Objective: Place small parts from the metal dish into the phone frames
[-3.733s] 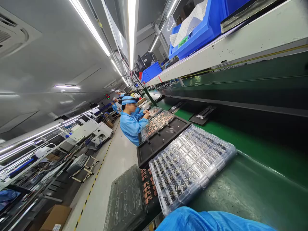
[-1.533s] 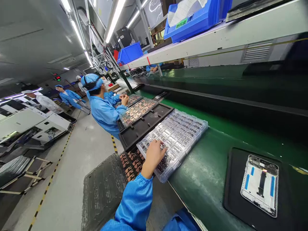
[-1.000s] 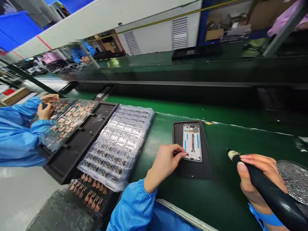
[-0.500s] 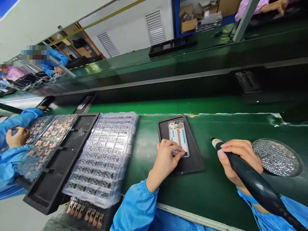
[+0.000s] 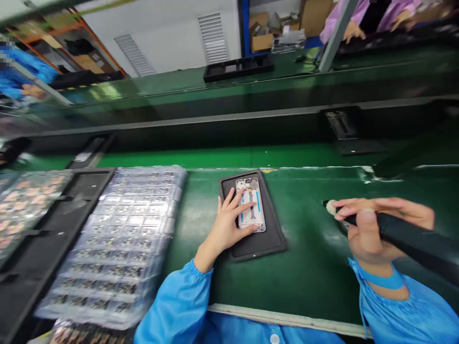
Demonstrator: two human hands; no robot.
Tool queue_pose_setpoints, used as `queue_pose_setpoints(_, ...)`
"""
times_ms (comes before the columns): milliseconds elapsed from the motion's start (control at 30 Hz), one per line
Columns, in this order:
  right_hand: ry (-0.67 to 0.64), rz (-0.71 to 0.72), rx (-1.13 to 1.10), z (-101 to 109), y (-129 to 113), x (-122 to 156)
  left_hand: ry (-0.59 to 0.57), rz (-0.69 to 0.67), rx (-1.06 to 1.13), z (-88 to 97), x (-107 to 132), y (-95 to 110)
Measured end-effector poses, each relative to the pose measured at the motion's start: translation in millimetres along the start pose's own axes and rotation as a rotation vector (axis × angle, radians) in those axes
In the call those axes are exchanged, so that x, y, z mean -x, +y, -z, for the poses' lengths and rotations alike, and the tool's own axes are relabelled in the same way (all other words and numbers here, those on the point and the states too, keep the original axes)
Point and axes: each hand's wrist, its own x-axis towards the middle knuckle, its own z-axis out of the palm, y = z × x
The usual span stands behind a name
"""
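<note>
An open phone body [image 5: 257, 193] with a white inner face and blue strips lies in a black foam tray [image 5: 272, 241]. Across it rests my left hand [image 5: 226, 220], fingers spread, the thumb at the lower edge and fingertips over the middle and upper left. To the right, my right hand [image 5: 373, 229] is wrapped round a black electric screwdriver [image 5: 405, 234], whose light collar and dark tip point left above the green mat. A thin shiny piece [image 5: 344, 224] shows under the fingers; I cannot tell what it is.
Clear blister trays [image 5: 118, 239] of small parts are stacked at left, beside a black tray [image 5: 68, 224] and circuit boards [image 5: 32, 200]. Behind the green bench [image 5: 304, 267] runs a channel with another phone part [image 5: 340, 125]. A co-worker's hands [image 5: 353, 32] show at the far bench.
My left fingers have gone from pinching at the phone's lower end to lying spread over it. My right hand has turned with the screwdriver, now nearer level. The view has swung right.
</note>
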Motion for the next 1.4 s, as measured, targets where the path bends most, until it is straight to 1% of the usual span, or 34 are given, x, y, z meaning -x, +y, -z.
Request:
queue_pose_setpoints(67,0.051,0.042,-0.048,16,0,-22,0.009,-0.071,0.006,-11.4,-7,3)
queue_pose_setpoints(167,0.018,0.004,-0.041,38,3,-46,-0.02,-0.155,0.035,-28.7,-20,20)
queue_pose_setpoints(233,-0.019,-0.047,-0.052,49,7,-51,-0.058,-0.207,0.062,-36.2,-29,35)
queue_pose_setpoints(333,-0.036,-0.137,-0.145,57,14,-46,-0.078,-0.271,0.091,-41.2,-43,54)
queue_pose_setpoints(433,0.027,-0.229,-0.22,57,14,-38,-0.084,-0.32,0.118,-41.5,-53,63)
queue_pose_setpoints(500,0.063,-0.261,-0.241,55,12,-35,-0.105,-0.349,0.142,-40.7,-58,64)
queue_pose_setpoints(567,0.072,-0.281,-0.252,54,10,-34,-0.117,-0.36,0.158,-40.0,-60,62)
queue_pose_setpoints(800,0.01,-0.313,-0.271,51,12,-31,-0.087,-0.381,0.184,-41.8,-59,56)
queue_pose_setpoints(1100,-0.029,-0.276,-0.238,54,14,-32,-0.066,-0.392,0.189,-42.8,-60,57)
queue_pose_setpoints(1233,-0.058,-0.278,-0.214,54,17,-32,-0.073,-0.38,0.198,-43.2,-60,59)
queue_pose_setpoints(1400,-0.096,-0.287,-0.179,51,16,-32,-0.054,-0.338,0.209,-45.7,-59,65)
